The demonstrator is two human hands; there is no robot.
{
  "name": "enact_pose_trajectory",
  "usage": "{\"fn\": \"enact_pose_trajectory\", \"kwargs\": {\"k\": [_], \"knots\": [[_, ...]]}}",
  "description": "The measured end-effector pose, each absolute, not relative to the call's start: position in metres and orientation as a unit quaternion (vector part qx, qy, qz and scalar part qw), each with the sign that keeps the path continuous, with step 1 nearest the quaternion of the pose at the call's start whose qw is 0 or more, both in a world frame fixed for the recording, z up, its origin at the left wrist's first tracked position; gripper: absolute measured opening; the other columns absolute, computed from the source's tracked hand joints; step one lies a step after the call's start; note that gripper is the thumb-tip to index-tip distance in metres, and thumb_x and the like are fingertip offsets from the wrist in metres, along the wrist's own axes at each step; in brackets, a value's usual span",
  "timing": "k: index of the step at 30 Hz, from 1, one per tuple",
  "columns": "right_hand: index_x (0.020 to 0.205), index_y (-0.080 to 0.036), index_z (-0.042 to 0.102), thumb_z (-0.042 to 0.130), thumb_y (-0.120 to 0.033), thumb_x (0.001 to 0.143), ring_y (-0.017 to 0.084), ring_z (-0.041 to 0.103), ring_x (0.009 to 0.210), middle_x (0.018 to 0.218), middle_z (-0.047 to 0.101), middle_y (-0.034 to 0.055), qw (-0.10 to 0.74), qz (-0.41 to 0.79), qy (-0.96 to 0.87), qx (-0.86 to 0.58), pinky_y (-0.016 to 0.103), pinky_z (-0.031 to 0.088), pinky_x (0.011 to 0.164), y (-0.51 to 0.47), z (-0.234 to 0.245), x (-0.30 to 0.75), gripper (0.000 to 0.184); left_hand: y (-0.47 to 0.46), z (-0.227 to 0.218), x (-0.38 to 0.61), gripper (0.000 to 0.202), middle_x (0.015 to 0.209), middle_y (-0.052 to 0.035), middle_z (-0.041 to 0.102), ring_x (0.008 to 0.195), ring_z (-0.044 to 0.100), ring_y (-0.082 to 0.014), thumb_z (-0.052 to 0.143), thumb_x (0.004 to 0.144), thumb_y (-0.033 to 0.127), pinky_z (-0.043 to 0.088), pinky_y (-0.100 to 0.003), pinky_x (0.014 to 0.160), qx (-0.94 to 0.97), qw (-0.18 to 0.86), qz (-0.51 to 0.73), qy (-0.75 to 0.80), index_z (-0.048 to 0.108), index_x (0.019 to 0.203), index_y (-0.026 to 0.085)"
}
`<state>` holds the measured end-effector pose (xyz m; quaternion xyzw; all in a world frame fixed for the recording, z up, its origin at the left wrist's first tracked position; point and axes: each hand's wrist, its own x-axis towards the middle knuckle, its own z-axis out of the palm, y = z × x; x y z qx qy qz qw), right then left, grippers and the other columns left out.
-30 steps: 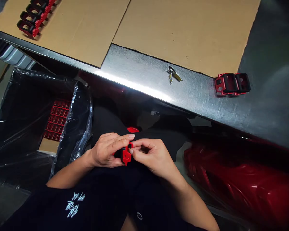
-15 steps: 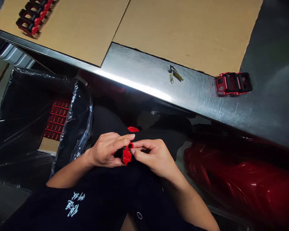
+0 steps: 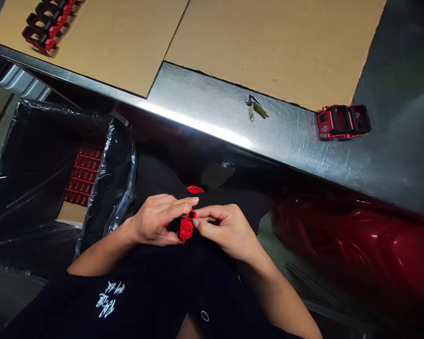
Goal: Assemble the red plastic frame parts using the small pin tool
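Observation:
Above my lap, my left hand (image 3: 162, 219) is closed around a small red-and-black plastic part (image 3: 186, 229), its thumb lying along the top. My right hand (image 3: 223, 229) pinches the part's right edge between thumb and forefinger. Whether something tiny sits between those fingertips is hidden. The red face of the part, with small holes in it, is turned towards me, while my left fingers cover much of its black side.
On the metal table (image 3: 205, 110) lie nail clippers (image 3: 257, 107) and two red-and-black parts (image 3: 344, 122). Several similar parts (image 3: 49, 26) line the cardboard (image 3: 127, 42). A plastic-lined bin (image 3: 122, 197) at left holds rows of red parts (image 3: 84, 175). Red plastic bags (image 3: 360, 249) lie right.
Both hands stay on the red-and-black part in nearly the same place. The view has shifted very slightly.

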<state>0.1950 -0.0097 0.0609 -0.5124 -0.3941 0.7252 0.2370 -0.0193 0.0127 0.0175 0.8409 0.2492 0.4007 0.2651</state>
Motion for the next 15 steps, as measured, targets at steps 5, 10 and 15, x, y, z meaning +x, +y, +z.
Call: {"fn": "enact_pose_trajectory", "kwargs": {"k": [5, 10, 15], "knots": [[0.095, -0.017, 0.086, 0.073, -0.032, 0.081, 0.009, 0.047, 0.048, 0.057, 0.067, -0.0004, 0.236, 0.73, -0.397, -0.503, 0.022, 0.036, 0.048, -0.0111, 0.0588, 0.1976, 0.025, 0.0144, 0.0193, -0.019, 0.077, 0.12, -0.0219, 0.076, 0.072, 0.075, -0.0178, 0.074, 0.088, 0.037, 0.059, -0.029, 0.061, 0.843, 0.269, 0.4, 0.239, 0.04, 0.153, 0.015], [0.095, -0.018, 0.085, 0.076, -0.034, 0.079, 0.014, 0.063, 0.06, 0.074, 0.078, 0.0048, 0.249, 0.736, -0.365, -0.513, 0.025, 0.048, 0.058, -0.0115, 0.0604, 0.1952, 0.025, 0.0153, 0.0205, -0.0177, 0.077, 0.12, -0.0203, 0.077, 0.072, 0.075, -0.0171, 0.074, 0.087, 0.032, 0.059, -0.028, 0.061, 0.847, 0.258, 0.394, 0.246, 0.04, 0.153, 0.016], [0.098, -0.017, 0.085, 0.07, -0.035, 0.084, 0.008, 0.045, 0.049, 0.059, 0.067, -0.0005, 0.233, 0.724, -0.413, -0.5, 0.022, 0.034, 0.048, -0.0108, 0.0587, 0.2008, 0.027, 0.0155, 0.0198, -0.0181, 0.075, 0.121, -0.0218, 0.076, 0.071, 0.075, -0.018, 0.073, 0.089, 0.037, 0.059, -0.029, 0.061, 0.848, 0.263, 0.392, 0.242, 0.041, 0.153, 0.015]]}}
